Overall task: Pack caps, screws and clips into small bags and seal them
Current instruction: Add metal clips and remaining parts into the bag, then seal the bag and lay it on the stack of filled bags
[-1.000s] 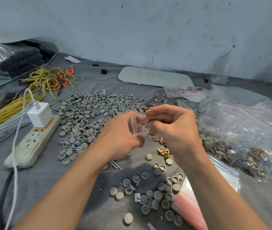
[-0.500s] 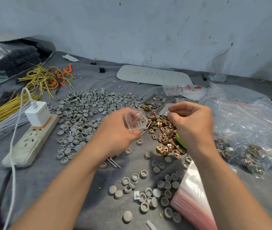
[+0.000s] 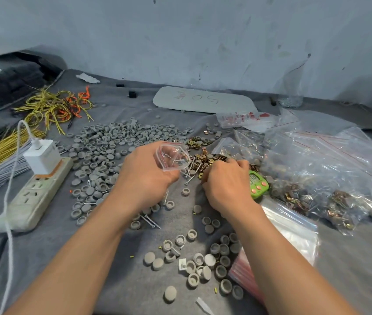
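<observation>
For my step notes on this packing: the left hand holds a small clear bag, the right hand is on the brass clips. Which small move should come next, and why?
Probably the right hand should pinch a few brass clips and lift them to the small bag. It curls down into the clip pile, and the left hand holds the bag beside it.

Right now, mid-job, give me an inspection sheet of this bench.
Surface: grey cloth, littered with parts.
Job's things: small bag in the left hand; grey caps spread out; brass clips heaped under the right hand; loose screws; filled bags at right; empty bags stacked by the right forearm.
Clutter: green timer, partly behind the right hand; grey board with writing.
Hands: left hand grips the small bag; right hand curled into the brass clips, hold unclear.
Cables: white charger in a power strip, white cable trailing; yellow and orange wires, back left.
Surroundings: pale wall behind.
</observation>
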A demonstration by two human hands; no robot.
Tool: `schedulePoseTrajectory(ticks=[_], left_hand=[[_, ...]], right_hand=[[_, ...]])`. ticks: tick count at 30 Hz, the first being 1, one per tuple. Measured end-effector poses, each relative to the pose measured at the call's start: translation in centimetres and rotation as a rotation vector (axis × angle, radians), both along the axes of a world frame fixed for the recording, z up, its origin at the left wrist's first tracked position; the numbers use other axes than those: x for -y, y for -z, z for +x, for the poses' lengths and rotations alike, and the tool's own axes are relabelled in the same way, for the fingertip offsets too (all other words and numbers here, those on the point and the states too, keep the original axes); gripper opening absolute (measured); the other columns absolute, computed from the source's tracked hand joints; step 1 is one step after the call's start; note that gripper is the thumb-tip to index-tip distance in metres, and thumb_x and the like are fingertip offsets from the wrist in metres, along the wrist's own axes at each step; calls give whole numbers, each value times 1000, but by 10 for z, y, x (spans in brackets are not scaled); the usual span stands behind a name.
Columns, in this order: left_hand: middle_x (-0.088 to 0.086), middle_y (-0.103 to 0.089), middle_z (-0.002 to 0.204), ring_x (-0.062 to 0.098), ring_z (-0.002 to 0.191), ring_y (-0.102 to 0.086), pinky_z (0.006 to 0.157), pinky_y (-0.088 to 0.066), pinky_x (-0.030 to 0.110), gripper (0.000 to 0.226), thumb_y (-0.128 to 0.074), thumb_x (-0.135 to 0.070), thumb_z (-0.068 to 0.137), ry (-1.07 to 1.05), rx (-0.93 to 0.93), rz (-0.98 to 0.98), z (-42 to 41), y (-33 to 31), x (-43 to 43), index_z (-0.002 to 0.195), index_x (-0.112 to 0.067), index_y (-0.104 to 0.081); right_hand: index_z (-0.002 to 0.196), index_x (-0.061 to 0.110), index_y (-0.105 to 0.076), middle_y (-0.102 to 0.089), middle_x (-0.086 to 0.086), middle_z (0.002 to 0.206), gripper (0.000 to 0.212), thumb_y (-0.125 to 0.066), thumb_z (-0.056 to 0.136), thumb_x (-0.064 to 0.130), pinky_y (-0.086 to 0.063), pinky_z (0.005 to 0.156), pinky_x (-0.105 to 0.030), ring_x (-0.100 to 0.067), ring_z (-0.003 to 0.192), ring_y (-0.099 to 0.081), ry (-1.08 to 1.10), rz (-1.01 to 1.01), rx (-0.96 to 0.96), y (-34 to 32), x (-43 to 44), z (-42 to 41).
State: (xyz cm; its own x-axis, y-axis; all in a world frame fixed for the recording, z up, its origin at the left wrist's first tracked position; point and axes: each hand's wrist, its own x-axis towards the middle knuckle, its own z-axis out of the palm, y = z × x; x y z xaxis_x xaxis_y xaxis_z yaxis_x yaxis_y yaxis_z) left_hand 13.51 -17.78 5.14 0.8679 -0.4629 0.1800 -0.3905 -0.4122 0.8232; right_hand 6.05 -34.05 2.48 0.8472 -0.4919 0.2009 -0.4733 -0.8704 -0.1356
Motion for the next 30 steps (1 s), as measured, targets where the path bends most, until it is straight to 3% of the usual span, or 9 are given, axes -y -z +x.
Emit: schedulePoseTrajectory(ticks=[4,7,10,13,17,22,24,27,30], left_hand=[[-11,-74,75,13,67,-70,63,-48,28,26,-86,-18,79,9,1,11,0,-1,-1,89,-36,-69],[-16,-72,74,6,63,-65,63,-44,25,25,-85,-19,79,12,35,24,-2,-3,-1,89,-37,-70],[-21,-71,73,-3,65,-63,59,-42,20,25,-83,-22,79,33,67,94,-8,-6,2,86,-40,-67],[-24,-70,78,-8,72,-62,53,-40,15,28,-83,-25,76,72,80,141,-13,-8,4,88,-43,-65],[-21,-73,85,-2,76,-68,66,-52,29,35,-80,-17,76,169,46,106,-13,-10,3,95,-44,-66],[-19,-74,98,11,90,-72,83,-57,47,40,-67,-13,83,195,-101,-91,-11,-15,-4,105,-47,-64],[-13,-75,107,8,102,-71,84,-55,36,44,-61,-15,75,287,-195,-235,-13,-19,-5,111,-39,-69],[-8,-76,115,6,112,-69,86,-53,18,46,-59,-12,75,415,-217,-332,-17,-25,-5,114,-30,-75],[-13,-76,109,3,101,-71,86,-56,25,27,-70,-14,89,258,-123,-286,-14,-22,-4,103,-35,-78]], right_hand=[[93,26,-82,-77,4,92,8,-74,92,26,-44,96,-36,-17,96,-66,-3,320,169,-8,1,-2],[73,28,-82,-75,10,67,9,-90,76,25,-54,60,-21,-3,62,-69,-23,758,515,-25,0,-10],[73,24,-83,-76,2,67,11,-89,75,14,-52,54,-21,-8,59,-68,-152,990,752,-40,-6,-18],[82,24,-85,-77,7,73,11,-84,79,14,-49,61,-19,-3,65,-66,-280,899,718,-43,-19,-19],[91,34,-84,-75,16,89,16,-77,85,21,-48,78,-16,-1,91,-65,-287,585,646,-35,-36,-15],[116,22,-77,-78,12,104,43,-54,93,-6,-58,84,-25,-2,94,-71,-190,1063,729,-34,-33,-18],[127,16,-71,-78,4,113,47,-55,91,-12,-57,85,-24,-8,105,-72,-296,1195,673,-35,-30,-21],[118,12,-75,-80,2,104,37,-63,89,-7,-52,73,-13,-3,89,-71,-448,1312,657,-41,-30,-28],[99,12,-81,-79,-1,91,20,-72,88,-2,-49,62,-14,-2,71,-65,-362,1296,689,-43,-28,-32]])
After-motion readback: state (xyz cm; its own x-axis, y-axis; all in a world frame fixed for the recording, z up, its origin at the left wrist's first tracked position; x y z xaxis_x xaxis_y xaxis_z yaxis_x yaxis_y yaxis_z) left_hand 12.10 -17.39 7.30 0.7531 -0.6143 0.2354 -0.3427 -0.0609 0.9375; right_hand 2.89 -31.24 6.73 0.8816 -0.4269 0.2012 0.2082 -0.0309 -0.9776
